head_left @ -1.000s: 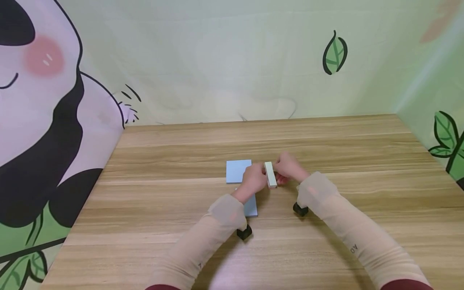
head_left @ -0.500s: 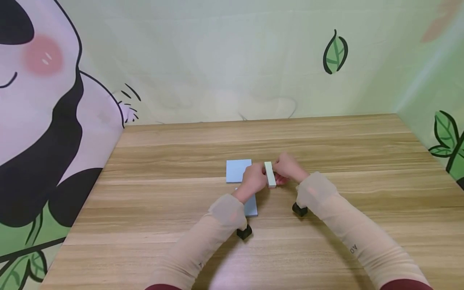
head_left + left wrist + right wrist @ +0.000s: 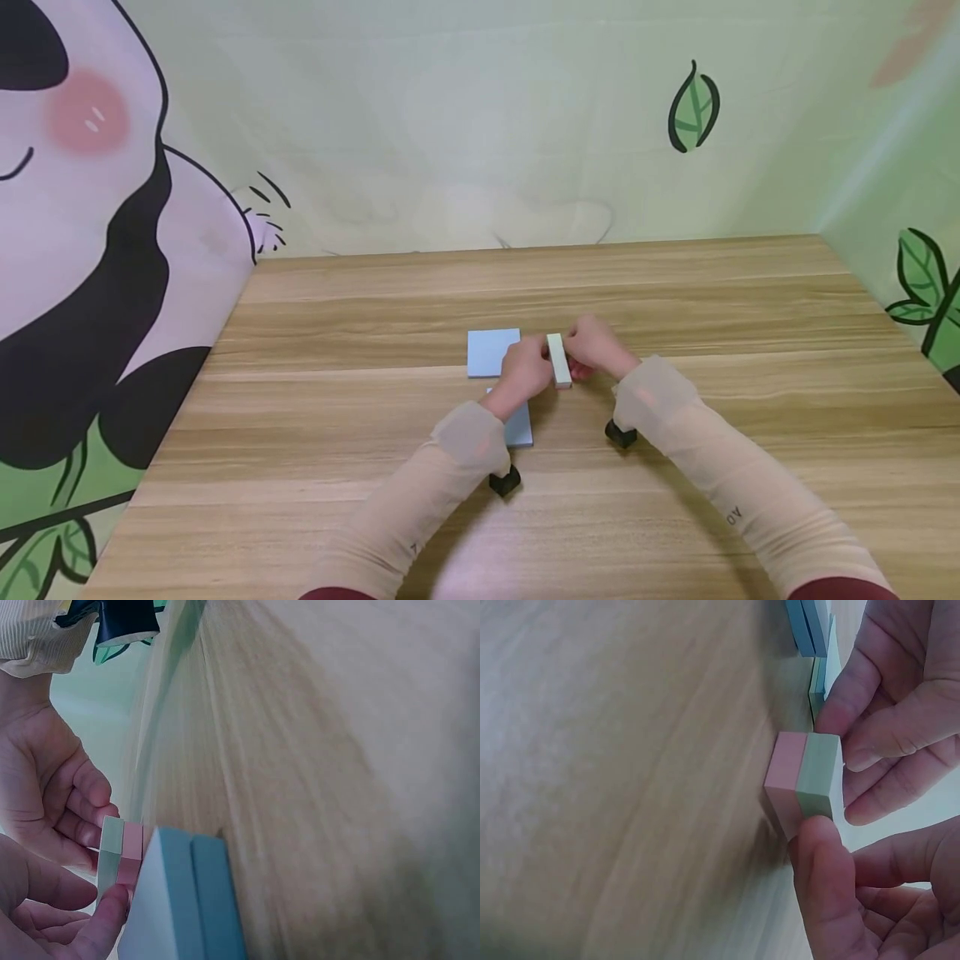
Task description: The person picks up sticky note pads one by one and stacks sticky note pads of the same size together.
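Observation:
A narrow pale green sticky note pad (image 3: pixel 558 358) lies on top of a matching pink sticky note pad (image 3: pixel 787 761), their edges nearly flush. My left hand (image 3: pixel 527 367) holds the pair from the left side. From the right, my right hand (image 3: pixel 596 343) grips it, its thumb (image 3: pixel 823 859) against the near end in the right wrist view. Left of the pair, a square light blue pad (image 3: pixel 492 350) lies flat on the table. Nearer to me sits another blue pad (image 3: pixel 519 427), partly hidden under my left wrist and showing two layers (image 3: pixel 196 896) in the left wrist view.
The wood-grain table (image 3: pixel 360 467) reaches back to a wall covering (image 3: pixel 420 125) printed with a panda and leaves. Black wrist cameras hang below both cuffs, the left camera (image 3: pixel 505 481) low over the table close to the nearer blue pad.
Both hands stay around the green and pink pads with hardly any motion. The head view shifts very slightly; the blue pads keep their places.

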Motion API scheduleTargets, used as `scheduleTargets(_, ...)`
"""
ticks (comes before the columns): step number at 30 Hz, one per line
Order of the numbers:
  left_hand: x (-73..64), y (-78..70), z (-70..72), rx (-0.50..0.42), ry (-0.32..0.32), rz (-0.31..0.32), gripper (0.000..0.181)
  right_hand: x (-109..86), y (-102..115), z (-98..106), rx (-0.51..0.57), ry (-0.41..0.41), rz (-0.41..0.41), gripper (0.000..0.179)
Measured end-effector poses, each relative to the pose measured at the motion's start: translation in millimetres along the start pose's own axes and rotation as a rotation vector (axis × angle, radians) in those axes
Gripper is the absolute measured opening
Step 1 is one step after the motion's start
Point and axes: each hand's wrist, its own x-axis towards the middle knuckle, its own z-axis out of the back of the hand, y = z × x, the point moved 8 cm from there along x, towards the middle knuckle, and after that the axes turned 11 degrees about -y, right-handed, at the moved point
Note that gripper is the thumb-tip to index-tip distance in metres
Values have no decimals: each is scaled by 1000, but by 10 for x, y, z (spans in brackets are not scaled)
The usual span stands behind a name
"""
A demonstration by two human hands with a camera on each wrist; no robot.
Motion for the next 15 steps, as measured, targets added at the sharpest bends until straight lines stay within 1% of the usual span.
scheduleTargets(5, 1, -6, 0, 0, 2, -2, 9, -14, 18, -1, -21, -1, 27, 24)
scheduleTargets(15, 7, -2, -18, 13, 7, 13, 13, -38, 30, -13, -35, 6, 37, 25)
